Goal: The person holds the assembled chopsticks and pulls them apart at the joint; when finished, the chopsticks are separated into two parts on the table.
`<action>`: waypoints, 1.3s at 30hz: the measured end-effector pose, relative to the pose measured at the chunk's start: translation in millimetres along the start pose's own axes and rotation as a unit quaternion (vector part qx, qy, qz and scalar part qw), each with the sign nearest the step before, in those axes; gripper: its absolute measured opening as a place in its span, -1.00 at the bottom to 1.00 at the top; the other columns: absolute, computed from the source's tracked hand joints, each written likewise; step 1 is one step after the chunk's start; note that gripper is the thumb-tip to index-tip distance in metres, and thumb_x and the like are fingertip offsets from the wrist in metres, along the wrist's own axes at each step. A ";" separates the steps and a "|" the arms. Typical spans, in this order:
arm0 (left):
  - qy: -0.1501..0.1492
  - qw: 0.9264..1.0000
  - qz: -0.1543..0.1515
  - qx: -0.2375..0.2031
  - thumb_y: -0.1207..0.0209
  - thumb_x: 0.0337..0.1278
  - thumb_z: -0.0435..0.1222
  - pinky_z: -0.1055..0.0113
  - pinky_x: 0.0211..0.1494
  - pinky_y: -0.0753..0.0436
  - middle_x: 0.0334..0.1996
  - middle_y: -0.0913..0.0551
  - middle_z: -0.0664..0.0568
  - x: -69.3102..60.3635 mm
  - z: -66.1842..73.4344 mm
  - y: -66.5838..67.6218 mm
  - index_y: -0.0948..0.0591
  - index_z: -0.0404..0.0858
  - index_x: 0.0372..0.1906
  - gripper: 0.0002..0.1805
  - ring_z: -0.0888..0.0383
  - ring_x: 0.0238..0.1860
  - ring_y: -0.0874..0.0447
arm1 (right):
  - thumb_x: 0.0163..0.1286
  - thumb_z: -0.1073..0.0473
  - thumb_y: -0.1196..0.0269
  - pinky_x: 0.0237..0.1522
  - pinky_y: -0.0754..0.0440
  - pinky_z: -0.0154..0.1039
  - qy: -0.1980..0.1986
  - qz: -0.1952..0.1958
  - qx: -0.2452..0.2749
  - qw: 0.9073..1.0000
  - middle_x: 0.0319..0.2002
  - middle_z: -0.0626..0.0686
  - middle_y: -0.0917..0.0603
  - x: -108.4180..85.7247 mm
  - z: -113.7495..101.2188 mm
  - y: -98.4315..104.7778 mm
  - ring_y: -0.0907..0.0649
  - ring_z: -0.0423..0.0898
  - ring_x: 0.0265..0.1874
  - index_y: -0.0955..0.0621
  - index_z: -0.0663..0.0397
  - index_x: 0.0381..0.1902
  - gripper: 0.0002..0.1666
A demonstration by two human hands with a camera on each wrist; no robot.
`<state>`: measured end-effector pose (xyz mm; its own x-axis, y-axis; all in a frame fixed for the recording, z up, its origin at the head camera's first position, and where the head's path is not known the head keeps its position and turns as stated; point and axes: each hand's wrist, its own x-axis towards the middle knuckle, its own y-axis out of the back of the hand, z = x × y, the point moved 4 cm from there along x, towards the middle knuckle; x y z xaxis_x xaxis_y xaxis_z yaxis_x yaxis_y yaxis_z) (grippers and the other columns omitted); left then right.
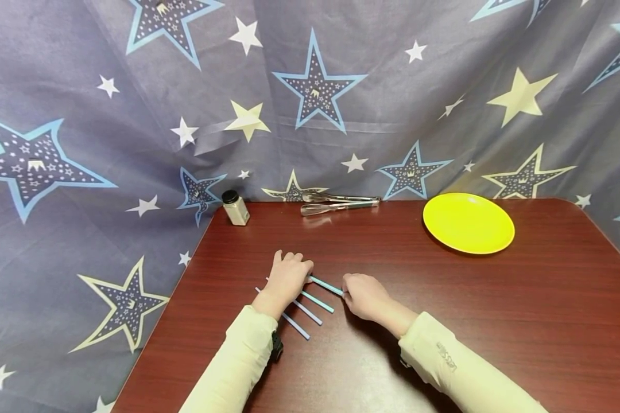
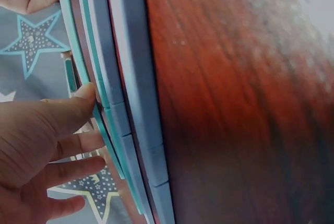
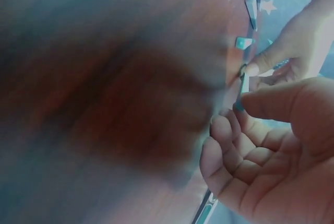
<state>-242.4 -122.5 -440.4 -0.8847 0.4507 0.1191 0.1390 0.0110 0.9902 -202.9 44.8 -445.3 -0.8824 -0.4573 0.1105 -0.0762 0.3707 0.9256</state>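
Several straws lie side by side, slanting on the table: a teal one (image 1: 317, 302), a light blue one (image 1: 307, 313) and a bluish one (image 1: 295, 326) nearest the person. The farthest teal straw (image 1: 325, 285) spans between both hands. My left hand (image 1: 286, 279) pinches it with thumb and index finger; in the left wrist view that hand (image 2: 42, 151) has its other fingers spread. My right hand (image 1: 365, 296) pinches the same straw's right end, seen in the right wrist view, where the hand (image 3: 276, 151) has its other fingers curled. The left hand hides parts of the straws.
On the brown table (image 1: 496, 332), a jar with a black lid (image 1: 236, 209) stands at the back left. Metal tongs (image 1: 336, 205) lie along the back edge, and a yellow plate (image 1: 468, 223) is at the back right. A star-patterned curtain (image 1: 289, 155) hangs behind.
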 end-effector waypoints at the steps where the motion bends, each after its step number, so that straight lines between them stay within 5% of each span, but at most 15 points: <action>1: 0.001 1.000 0.002 0.002 -0.26 0.10 -0.04 -0.23 0.22 -0.29 -0.36 -0.55 0.03 0.2 0.0 0.4 -0.59 -0.05 -0.43 -0.81 -0.08 -0.12 -0.54 | 0.19 0.31 -0.32 -0.27 -0.58 -0.07 -0.001 0.005 0.002 1.000 -0.52 -0.03 -0.56 -1.1 1.0 1.4 -0.63 0.00 -0.41 -0.48 0.06 -0.48 -0.81; 11: -0.004 1.000 0.016 0.005 -0.22 0.07 0.06 -0.19 0.27 -0.25 -0.31 -0.53 0.02 -0.3 3.7 5.7 -0.65 -0.04 -0.42 -0.73 -0.08 -0.04 -0.51 | 0.25 0.30 -0.32 -0.21 -0.58 -0.06 -0.013 0.025 0.027 0.999 -0.44 -0.02 -0.61 -12.3 9.6 16.7 -0.65 0.00 -0.34 -0.51 0.07 -0.41 -0.84; 27: -0.060 0.995 0.077 -0.022 -0.24 0.19 -0.05 -0.10 0.20 -0.41 -0.41 -0.62 0.10 -8.6 27.2 21.3 -0.62 -0.09 -0.41 -0.78 0.04 -0.21 -0.64 | 0.26 0.34 -0.30 -0.35 -0.56 -0.10 0.022 0.078 0.040 0.996 -0.48 -0.07 -0.57 -33.6 24.1 44.5 -0.60 -0.08 -0.47 -0.50 0.07 -0.39 -0.83; 31: -0.073 0.993 0.091 -0.034 -0.24 0.22 -0.09 0.02 0.06 -0.51 -0.50 -0.61 0.12 -10.2 35.0 23.8 -0.58 -0.10 -0.43 -0.80 0.09 -0.34 -0.66 | 0.26 0.37 -0.28 -0.36 -0.55 -0.14 0.037 0.093 0.049 0.994 -0.48 -0.08 -0.57 -38.9 28.7 50.4 -0.56 -0.14 -0.48 -0.50 0.08 -0.39 -0.84; 39: -0.071 0.987 0.131 -0.067 -0.26 0.19 -0.10 0.15 -0.51 -0.56 -0.58 -0.51 0.12 -14.8 47.9 27.6 -0.57 -0.06 -0.49 -0.79 0.06 -0.52 -0.64 | 0.24 0.38 -0.26 -0.37 -0.51 -0.19 0.043 0.096 0.068 0.992 -0.50 -0.14 -0.54 -46.9 38.0 58.2 -0.48 -0.21 -0.52 -0.51 0.04 -0.40 -0.84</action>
<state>-204.1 -86.2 -418.3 -0.7534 0.5434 0.3703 0.2865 -0.2357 0.9287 -183.6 118.5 -410.4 -0.8439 -0.4328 0.3170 0.0233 0.5608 0.8276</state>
